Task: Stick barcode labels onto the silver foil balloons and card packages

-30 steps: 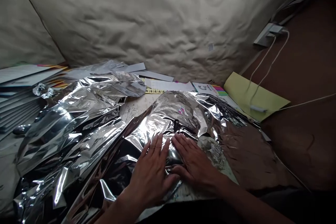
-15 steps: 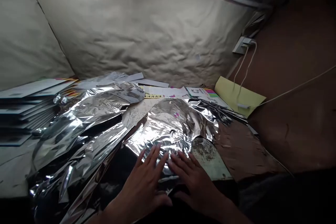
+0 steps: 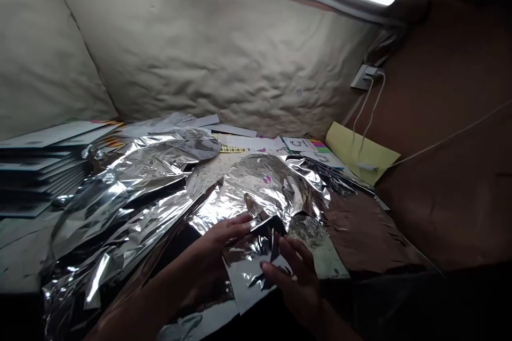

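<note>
A crumpled silver foil sheet (image 3: 260,186) lies across the table in front of me. Its near edge is lifted and folded back toward me as a flap (image 3: 252,264). My left hand (image 3: 216,248) reaches in from the lower left and its fingertips pinch the raised fold. My right hand (image 3: 298,282) is at the flap's right edge, with the thumb on top and the fingers behind it. A mottled grey card (image 3: 316,242) shows from under the foil beside my right hand.
More loose foil (image 3: 132,181) spreads to the left. Dark boards are stacked (image 3: 36,165) at far left, papers (image 3: 248,143) and a yellow sheet (image 3: 360,152) at the back. A white cable hangs from a wall socket (image 3: 362,77). Padded beige wall behind.
Both hands lay flat on the foil, pressing it down. Now they have lifted its near edge and folded it back toward me. The camera has tilted up.
</note>
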Demonstrator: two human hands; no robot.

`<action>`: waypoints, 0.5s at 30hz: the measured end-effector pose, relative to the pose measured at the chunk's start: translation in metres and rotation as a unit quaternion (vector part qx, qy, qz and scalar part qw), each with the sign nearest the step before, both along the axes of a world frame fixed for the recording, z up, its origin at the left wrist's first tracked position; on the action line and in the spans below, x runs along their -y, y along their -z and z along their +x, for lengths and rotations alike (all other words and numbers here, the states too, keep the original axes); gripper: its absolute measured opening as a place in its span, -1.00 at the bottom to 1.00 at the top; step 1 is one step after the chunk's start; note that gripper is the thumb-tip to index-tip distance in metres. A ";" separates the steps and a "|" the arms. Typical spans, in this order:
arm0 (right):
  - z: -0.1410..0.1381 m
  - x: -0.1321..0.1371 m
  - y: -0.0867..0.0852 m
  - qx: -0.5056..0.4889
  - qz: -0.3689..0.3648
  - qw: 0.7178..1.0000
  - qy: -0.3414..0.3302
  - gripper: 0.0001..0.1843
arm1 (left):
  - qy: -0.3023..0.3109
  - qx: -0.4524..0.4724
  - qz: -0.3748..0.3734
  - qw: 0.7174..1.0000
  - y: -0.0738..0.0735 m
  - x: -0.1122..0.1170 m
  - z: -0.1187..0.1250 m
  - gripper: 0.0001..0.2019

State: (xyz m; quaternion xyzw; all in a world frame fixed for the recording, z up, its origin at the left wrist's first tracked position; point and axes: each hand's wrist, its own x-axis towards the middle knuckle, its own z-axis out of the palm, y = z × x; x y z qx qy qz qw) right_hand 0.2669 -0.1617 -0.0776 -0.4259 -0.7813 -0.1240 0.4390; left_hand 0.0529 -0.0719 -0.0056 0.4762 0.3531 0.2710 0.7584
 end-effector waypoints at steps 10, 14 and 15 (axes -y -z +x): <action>-0.002 -0.031 -0.021 -0.213 -0.340 0.915 -0.044 -0.27 | 0.001 0.070 0.024 0.997 0.014 -0.024 -0.006 -0.40; -0.008 -0.043 -0.026 -0.314 -0.430 0.845 -0.037 -0.47 | 0.011 0.047 0.053 0.997 0.012 -0.028 -0.011 -0.40; -0.010 -0.044 -0.027 -0.325 -0.430 0.842 -0.042 -0.56 | 0.028 0.030 0.067 0.997 0.011 -0.029 -0.012 -0.42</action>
